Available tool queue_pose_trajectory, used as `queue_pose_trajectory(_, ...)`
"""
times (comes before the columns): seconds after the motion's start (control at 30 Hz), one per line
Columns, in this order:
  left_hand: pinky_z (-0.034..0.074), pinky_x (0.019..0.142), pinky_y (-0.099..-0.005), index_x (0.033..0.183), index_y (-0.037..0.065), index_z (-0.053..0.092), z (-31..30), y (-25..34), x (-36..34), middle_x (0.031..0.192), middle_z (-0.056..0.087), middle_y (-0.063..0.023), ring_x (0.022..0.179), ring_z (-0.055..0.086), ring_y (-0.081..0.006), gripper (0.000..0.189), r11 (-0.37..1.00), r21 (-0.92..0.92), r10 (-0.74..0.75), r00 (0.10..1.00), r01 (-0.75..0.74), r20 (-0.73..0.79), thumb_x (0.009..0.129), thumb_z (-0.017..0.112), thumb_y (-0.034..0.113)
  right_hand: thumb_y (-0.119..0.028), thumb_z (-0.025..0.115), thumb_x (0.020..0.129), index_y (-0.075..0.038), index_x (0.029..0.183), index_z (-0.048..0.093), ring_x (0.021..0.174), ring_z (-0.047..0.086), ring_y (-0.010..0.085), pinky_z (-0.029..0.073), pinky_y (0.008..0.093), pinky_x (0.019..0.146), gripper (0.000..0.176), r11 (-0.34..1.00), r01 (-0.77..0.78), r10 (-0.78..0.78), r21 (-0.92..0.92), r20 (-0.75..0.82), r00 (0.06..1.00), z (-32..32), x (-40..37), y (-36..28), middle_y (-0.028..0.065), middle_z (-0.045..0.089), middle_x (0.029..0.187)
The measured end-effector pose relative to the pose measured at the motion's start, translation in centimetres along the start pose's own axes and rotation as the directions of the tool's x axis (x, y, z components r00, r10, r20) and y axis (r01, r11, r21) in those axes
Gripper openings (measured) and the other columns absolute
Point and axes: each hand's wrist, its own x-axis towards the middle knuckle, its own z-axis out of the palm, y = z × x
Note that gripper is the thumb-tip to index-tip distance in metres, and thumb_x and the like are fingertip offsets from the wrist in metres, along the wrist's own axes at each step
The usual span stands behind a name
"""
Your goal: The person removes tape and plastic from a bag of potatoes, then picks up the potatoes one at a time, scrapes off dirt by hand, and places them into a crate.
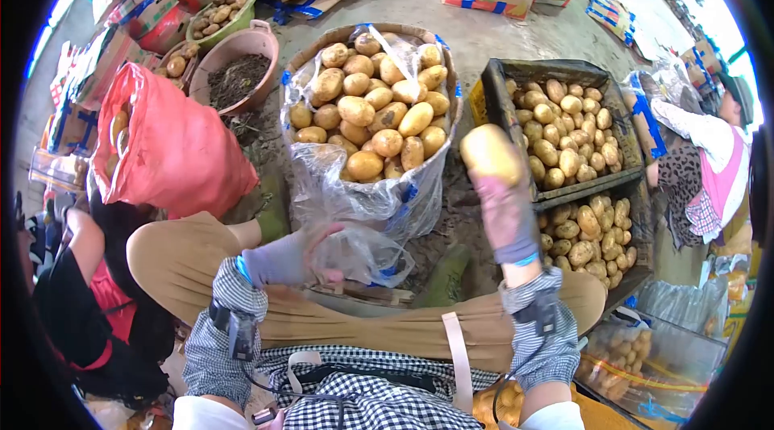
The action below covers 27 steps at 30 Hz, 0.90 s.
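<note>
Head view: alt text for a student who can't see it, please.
A seated person's right hand holds a potato between a plastic-lined container heaped with potatoes and two potato-filled crates. The left hand is near the container's clear plastic.

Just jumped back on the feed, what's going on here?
The person's right hand is holding up a potato, between the plastic-lined box and the crates on the right. The left hand is open beside the loose clear plastic at the box's near side; whether it touches is unclear. Box and crates all hold potatoes.
</note>
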Motion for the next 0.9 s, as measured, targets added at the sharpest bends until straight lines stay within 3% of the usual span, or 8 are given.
queue_pose_trajectory(0.07,0.035,0.107,-0.0357,0.144,0.004,0.032,-1.0,-1.5,0.2,0.137,0.043,-0.0208,0.128,0.042,-0.0293,0.083,0.999,-0.015,0.046,0.998,-0.047,-0.048,0.082,0.073,0.04,-0.006,0.06,0.09,0.005,0.123,0.05,0.119,0.053,0.0284,0.046,0.0381,0.105,0.036,0.942,0.021,-0.015,0.334,-0.018,1.0,-4.3,4.3,-0.7,0.0163,0.053,0.13)
queue_pose_trajectory(0.13,0.036,0.107,-0.0359,0.142,0.004,0.036,-1.9,-6.9,2.0,0.134,0.046,-0.0222,0.127,0.044,-0.0307,0.08,0.626,0.728,0.549,0.821,-0.279,-0.158,0.081,0.073,0.04,-0.01,0.057,0.093,0.006,0.115,0.054,0.117,0.055,0.0306,0.047,0.0408,0.104,0.028,0.817,-0.125,0.134,0.562,0.025,0.991,-4.3,5.1,-2.9,0.0182,0.057,0.125)
queue_pose_trajectory(0.2,0.035,0.107,-0.0373,0.139,0.002,0.039,-3.8,-2.9,5.3,0.134,0.046,-0.0244,0.127,0.044,-0.0332,0.078,0.981,0.113,-0.065,0.809,0.16,-0.584,0.079,0.074,0.038,-0.015,0.057,0.094,0.004,0.119,0.051,0.111,0.059,0.0299,0.05,0.0412,0.098,0.032,0.932,-0.182,0.152,0.313,0.118,0.981,-3.3,4.2,-1.5,0.0206,0.054,0.128)
queue_pose_trajectory(0.3,0.038,0.105,-0.0401,0.135,0.005,0.045,-5.1,-2.2,9.8,0.132,0.05,-0.0227,0.124,0.048,-0.035,0.069,0.896,0.282,-0.056,0.718,0.342,-0.694,0.078,0.072,0.033,-0.017,0.059,0.093,0.002,0.133,0.043,0.104,0.061,0.0248,0.053,0.0359,0.089,0.047,0.934,-0.343,0.351,-0.098,0.079,0.933,0.9,1.5,0.8,0.0172,0.055,0.125)
queue_pose_trajectory(0.37,0.042,0.1,-0.0422,0.127,0.009,0.055,-5.4,-3.0,12.1,0.121,0.06,-0.0184,0.114,0.056,-0.0347,0.056,0.725,0.315,-0.311,0.7,0.612,-0.643,0.078,0.071,0.029,-0.017,0.06,0.093,0.002,0.134,0.043,0.101,0.062,0.0222,0.053,0.0339,0.087,0.048,0.911,-0.353,0.383,-0.215,0.117,0.916,1.2,0.7,1.4,0.0154,0.057,0.121)
queue_pose_trajectory(0.6,0.052,0.078,-0.0365,0.102,0.004,0.063,-5.2,-7.4,7.6,0.09,0.066,-0.0157,0.084,0.065,-0.0282,0.026,0.946,0.098,-0.165,0.722,0.308,-0.672,0.081,0.066,0.018,-0.016,0.062,0.092,-0.001,0.128,0.049,0.092,0.065,0.0199,0.056,0.0311,0.08,0.041,0.898,-0.387,0.378,-0.208,-0.08,0.922,-1.4,0.8,2.5,0.0124,0.063,0.11)
queue_pose_trajectory(0.67,0.051,0.071,-0.0301,0.09,0.004,0.064,-2.6,-9.8,8.1,0.078,0.064,-0.0063,0.074,0.061,-0.0177,0.008,0.893,-0.404,-0.169,0.682,-0.2,-0.711,0.084,0.06,0.007,-0.015,0.061,0.093,-0.002,0.129,0.049,0.091,0.064,0.0188,0.056,0.0311,0.08,0.041,0.872,-0.422,0.424,-0.247,-0.046,0.904,-0.8,0.4,3.7,0.0124,0.062,0.111)
queue_pose_trajectory(0.9,0.051,0.079,-0.0371,0.102,0.005,0.066,5.6,1.0,6.0,0.099,0.067,-0.0138,0.087,0.064,-0.029,0.023,0.978,-0.186,-0.146,0.941,0.092,-0.307,0.082,0.065,0.016,-0.014,0.061,0.093,-0.001,0.132,0.047,0.094,0.061,0.0153,0.051,0.0267,0.082,0.043,0.845,-0.196,0.334,-0.497,0.207,0.919,0.6,-0.4,9.6,0.011,0.06,0.113)
